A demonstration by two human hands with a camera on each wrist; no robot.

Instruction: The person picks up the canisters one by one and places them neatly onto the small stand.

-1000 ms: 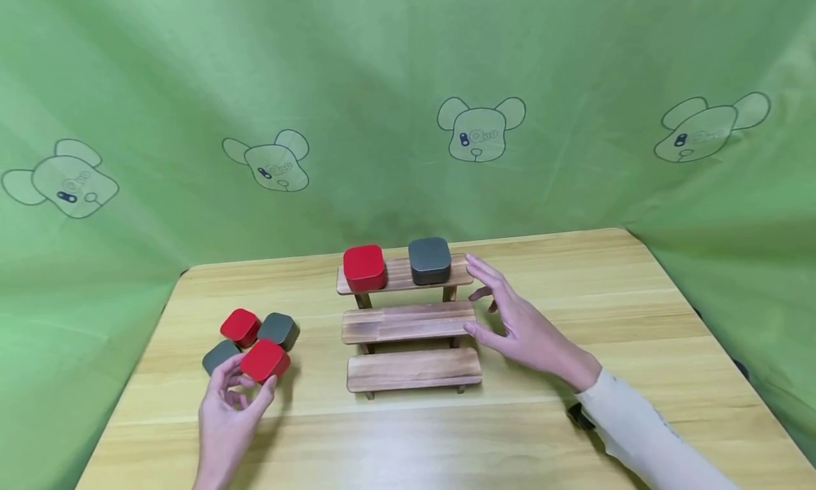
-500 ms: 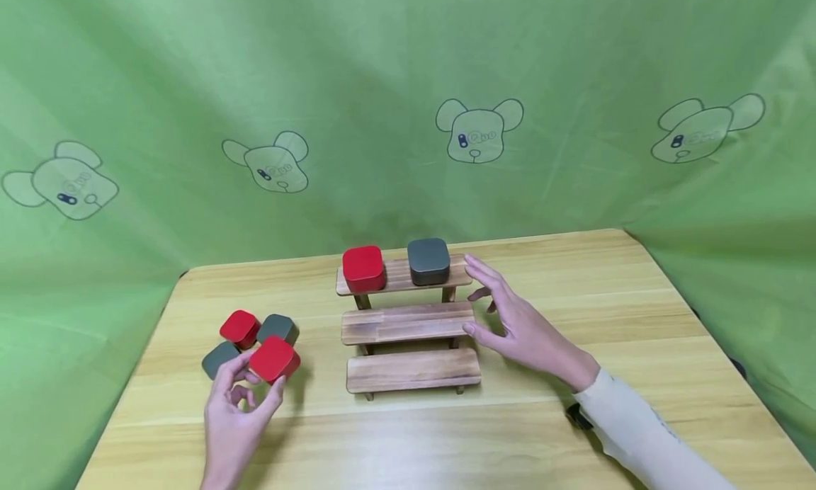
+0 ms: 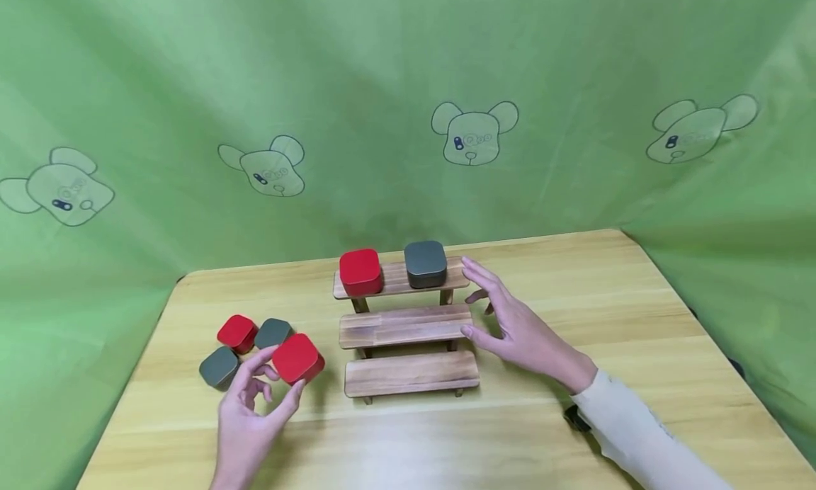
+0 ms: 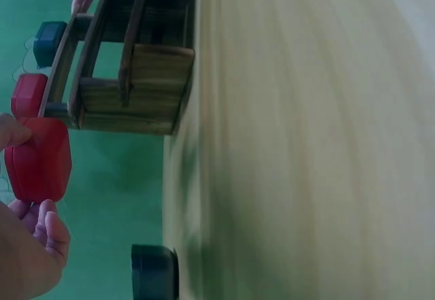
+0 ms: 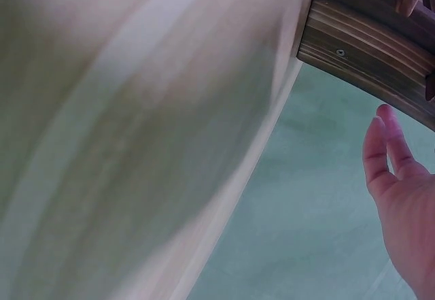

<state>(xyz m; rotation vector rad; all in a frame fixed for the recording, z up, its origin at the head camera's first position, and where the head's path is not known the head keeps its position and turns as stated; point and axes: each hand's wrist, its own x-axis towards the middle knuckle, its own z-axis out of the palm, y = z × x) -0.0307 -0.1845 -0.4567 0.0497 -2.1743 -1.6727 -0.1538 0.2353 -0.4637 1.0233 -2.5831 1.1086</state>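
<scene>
My left hand point(image 3: 250, 416) pinches a red rounded-square box point(image 3: 298, 359) between thumb and fingers, held up over the table left of the three-tier wooden display stand point(image 3: 408, 325). The left wrist view shows the same red box point(image 4: 42, 160) with the thumb on one side and fingertips at the other. Another red box point(image 3: 360, 272) and a dark grey box point(image 3: 425, 263) sit apart on the stand's top tier. At the stand's right end is my right hand point(image 3: 523, 331), fingers loosely bent, with fingertips at the top tier's edge and the thumb tip at the middle tier.
Left of the stand, a red box point(image 3: 237, 333) and two dark grey boxes, one nearer point(image 3: 219, 367) and one partly covered point(image 3: 273, 331), cluster on the wooden table point(image 3: 408, 447). A green curtain point(image 3: 376, 72) with printed bear heads hangs behind the table's back edge.
My left hand has carried the red box rightward, away from the cluster and towards the stand, uncovering more of the nearer grey box. The right hand stays at the stand's end.
</scene>
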